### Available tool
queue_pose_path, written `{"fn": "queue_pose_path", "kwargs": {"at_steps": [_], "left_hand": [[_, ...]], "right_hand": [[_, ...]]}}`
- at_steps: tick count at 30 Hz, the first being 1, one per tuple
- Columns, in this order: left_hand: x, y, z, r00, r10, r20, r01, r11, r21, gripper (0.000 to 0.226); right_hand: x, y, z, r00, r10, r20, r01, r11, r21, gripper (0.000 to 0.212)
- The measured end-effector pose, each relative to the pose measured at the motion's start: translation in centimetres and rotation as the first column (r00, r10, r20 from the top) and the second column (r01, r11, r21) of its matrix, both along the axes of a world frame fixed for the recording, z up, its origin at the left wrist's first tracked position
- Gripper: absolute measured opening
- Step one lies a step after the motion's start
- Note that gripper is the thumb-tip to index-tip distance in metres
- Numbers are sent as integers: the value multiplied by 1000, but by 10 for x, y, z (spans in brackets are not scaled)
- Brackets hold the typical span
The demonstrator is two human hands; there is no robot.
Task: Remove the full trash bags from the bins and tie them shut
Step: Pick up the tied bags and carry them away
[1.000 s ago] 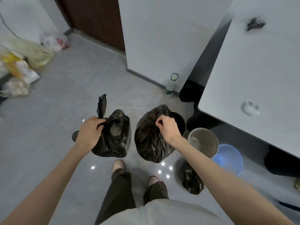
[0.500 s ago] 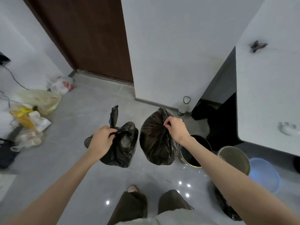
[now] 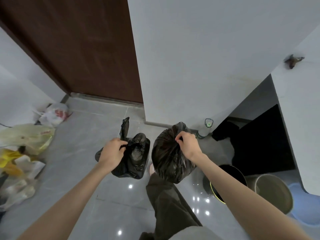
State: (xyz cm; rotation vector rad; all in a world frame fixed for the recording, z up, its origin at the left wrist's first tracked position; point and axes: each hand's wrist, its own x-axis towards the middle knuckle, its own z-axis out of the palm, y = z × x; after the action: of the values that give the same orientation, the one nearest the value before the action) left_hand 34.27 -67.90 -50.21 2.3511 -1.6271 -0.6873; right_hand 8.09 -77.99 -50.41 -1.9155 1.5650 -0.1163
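Two full black trash bags hang in the air over the grey floor. My left hand (image 3: 112,152) grips the gathered neck of the smaller bag (image 3: 136,160), whose loose tail sticks up above my fist. My right hand (image 3: 187,144) clutches the bunched top of the rounder, larger bag (image 3: 168,161). Below my right forearm stand a black bin (image 3: 230,174) with a yellow-green rim and, to its right, a grey metal bin (image 3: 275,194).
A brown door (image 3: 83,49) is ahead to the left and a white wall corner (image 3: 190,66) is straight ahead. Several filled plastic bags (image 3: 26,141) lie along the left wall. A bottle (image 3: 206,129) stands by the wall base, a blue basin (image 3: 304,208) at lower right. My leg (image 3: 169,201) is stepping forward.
The view has tilted up and shifted toward the door. Both bags stay gripped and have been carried forward, away from the bins, which now sit lower right.
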Motion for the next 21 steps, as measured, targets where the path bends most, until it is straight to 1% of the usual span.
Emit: {"fn": "queue_pose_path", "kwargs": {"at_steps": [6, 10, 15, 21], "left_hand": [[41, -86, -31, 999, -22, -31, 24, 997, 68, 28], [63, -138, -48, 997, -54, -51, 59, 994, 87, 28], [89, -192, -87, 986, -143, -81, 152, 982, 110, 28], [109, -242, -162, 972, -208, -106, 219, 971, 100, 28]], "right_hand": [[49, -70, -35, 995, -95, -11, 95, 987, 130, 17], [77, -106, -59, 980, -199, -20, 200, 963, 180, 16], [103, -143, -98, 952, -301, -48, 305, 929, 210, 15], [120, -179, -165, 903, -424, -70, 428, 877, 218, 18]]}}
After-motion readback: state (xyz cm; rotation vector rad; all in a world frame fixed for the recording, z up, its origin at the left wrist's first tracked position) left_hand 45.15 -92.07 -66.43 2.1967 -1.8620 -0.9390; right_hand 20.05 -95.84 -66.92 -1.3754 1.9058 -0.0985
